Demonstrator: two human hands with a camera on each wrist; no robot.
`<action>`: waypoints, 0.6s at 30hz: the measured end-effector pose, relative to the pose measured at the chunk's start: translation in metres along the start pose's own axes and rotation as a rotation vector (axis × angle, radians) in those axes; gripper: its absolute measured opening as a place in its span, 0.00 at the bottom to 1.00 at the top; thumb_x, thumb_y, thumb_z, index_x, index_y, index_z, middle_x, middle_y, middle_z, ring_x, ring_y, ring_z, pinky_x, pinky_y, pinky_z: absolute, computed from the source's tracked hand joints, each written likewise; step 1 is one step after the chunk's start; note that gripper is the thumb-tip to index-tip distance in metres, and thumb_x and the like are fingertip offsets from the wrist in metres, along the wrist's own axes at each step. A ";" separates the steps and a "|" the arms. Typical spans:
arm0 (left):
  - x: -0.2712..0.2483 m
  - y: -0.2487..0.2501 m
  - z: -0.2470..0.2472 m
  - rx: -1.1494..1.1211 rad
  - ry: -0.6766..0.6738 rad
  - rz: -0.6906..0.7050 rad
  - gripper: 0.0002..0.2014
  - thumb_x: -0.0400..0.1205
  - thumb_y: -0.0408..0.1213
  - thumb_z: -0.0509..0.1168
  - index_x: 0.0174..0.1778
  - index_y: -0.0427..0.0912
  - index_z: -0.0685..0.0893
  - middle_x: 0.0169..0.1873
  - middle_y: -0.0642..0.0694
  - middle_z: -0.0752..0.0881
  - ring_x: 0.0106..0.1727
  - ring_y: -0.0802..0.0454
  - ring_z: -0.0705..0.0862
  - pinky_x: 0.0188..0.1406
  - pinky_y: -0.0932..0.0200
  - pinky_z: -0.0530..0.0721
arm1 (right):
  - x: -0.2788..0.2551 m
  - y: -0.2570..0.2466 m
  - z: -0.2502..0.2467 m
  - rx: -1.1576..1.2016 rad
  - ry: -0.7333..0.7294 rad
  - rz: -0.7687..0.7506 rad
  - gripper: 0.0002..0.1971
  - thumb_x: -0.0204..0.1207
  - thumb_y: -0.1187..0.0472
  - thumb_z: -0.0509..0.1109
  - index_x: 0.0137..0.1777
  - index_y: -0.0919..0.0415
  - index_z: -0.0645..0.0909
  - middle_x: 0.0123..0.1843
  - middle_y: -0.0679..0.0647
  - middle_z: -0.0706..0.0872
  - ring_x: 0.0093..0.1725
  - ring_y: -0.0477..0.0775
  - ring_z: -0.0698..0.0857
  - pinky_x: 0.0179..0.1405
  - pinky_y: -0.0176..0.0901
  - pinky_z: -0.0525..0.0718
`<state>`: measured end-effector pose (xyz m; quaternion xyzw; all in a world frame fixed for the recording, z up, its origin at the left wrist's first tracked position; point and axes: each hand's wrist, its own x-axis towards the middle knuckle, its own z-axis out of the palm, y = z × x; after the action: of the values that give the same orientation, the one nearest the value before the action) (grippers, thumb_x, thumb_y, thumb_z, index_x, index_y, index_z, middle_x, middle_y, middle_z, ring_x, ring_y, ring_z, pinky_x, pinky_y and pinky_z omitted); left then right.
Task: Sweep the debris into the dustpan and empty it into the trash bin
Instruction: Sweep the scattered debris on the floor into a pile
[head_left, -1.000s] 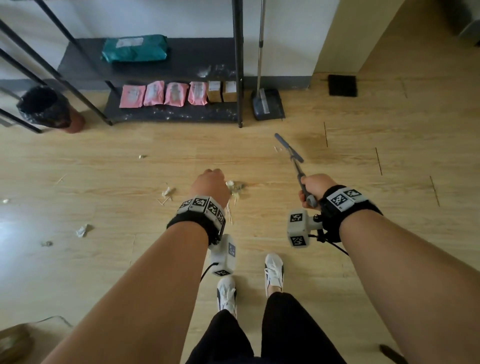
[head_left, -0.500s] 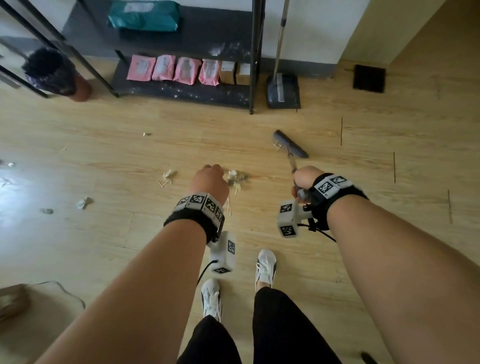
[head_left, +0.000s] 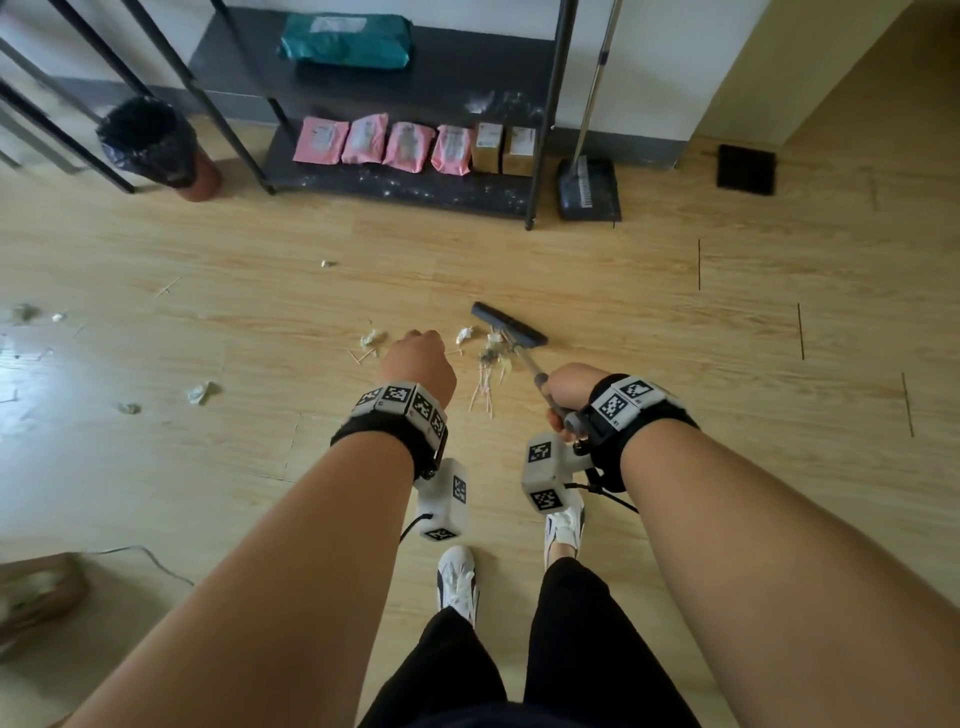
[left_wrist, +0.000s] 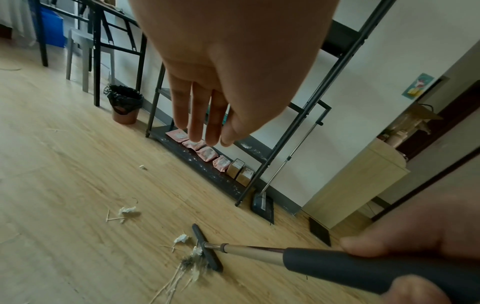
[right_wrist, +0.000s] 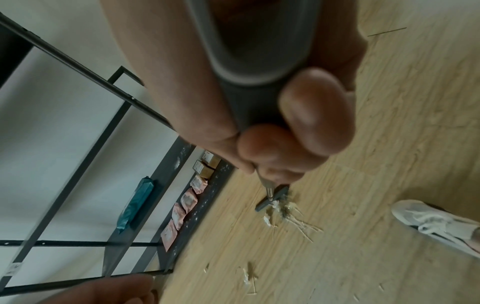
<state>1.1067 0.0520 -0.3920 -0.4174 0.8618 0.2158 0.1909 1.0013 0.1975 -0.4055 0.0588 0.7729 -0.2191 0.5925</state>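
Observation:
My right hand (head_left: 569, 388) grips the grey handle (left_wrist: 337, 269) of a small broom. Its dark head (head_left: 509, 326) rests on the wooden floor against a pile of paper scraps and toothpick-like sticks (head_left: 491, 366). The right wrist view shows fingers (right_wrist: 311, 115) wrapped round the handle, with the broom head (right_wrist: 272, 198) beyond. My left hand (head_left: 415, 358) hangs beside the pile holding nothing, its fingers (left_wrist: 205, 123) straight. The dustpan (head_left: 589, 187) stands by the wall beside the shelf. A black-lined trash bin (head_left: 150, 143) stands at the far left.
A black metal shelf (head_left: 395, 182) holds pink packets and small boxes along the wall. More scraps (head_left: 200, 392) lie to the left, and one (head_left: 327, 263) nearer the shelf. A black mat (head_left: 745, 169) lies at the right. My white shoes (head_left: 457, 582) are just behind the pile.
The broom head has slid left across the floor and now touches the debris pile. My right hand came closer to my left. My left hand stays beside the pile.

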 end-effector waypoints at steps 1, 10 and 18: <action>-0.006 -0.011 0.000 0.011 -0.003 0.012 0.20 0.82 0.28 0.56 0.70 0.40 0.76 0.66 0.42 0.77 0.63 0.43 0.79 0.59 0.51 0.80 | -0.008 0.000 0.010 0.007 -0.014 0.018 0.13 0.85 0.60 0.55 0.43 0.66 0.75 0.26 0.56 0.81 0.28 0.52 0.77 0.23 0.38 0.77; -0.059 -0.082 0.002 0.001 0.003 0.049 0.20 0.81 0.26 0.55 0.70 0.40 0.75 0.63 0.41 0.79 0.60 0.44 0.80 0.58 0.52 0.81 | -0.068 0.028 0.075 0.153 0.071 -0.005 0.17 0.87 0.58 0.56 0.36 0.63 0.72 0.29 0.56 0.74 0.10 0.48 0.73 0.10 0.27 0.71; -0.102 -0.118 0.019 -0.069 0.058 -0.042 0.20 0.82 0.27 0.55 0.70 0.39 0.78 0.66 0.40 0.79 0.64 0.42 0.80 0.60 0.52 0.79 | -0.070 0.058 0.094 0.263 0.067 0.050 0.17 0.87 0.55 0.54 0.40 0.65 0.71 0.22 0.59 0.78 0.17 0.53 0.74 0.15 0.31 0.71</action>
<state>1.2629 0.0612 -0.3810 -0.4478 0.8501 0.2291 0.1559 1.1258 0.2229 -0.3743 0.1625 0.7552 -0.3019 0.5587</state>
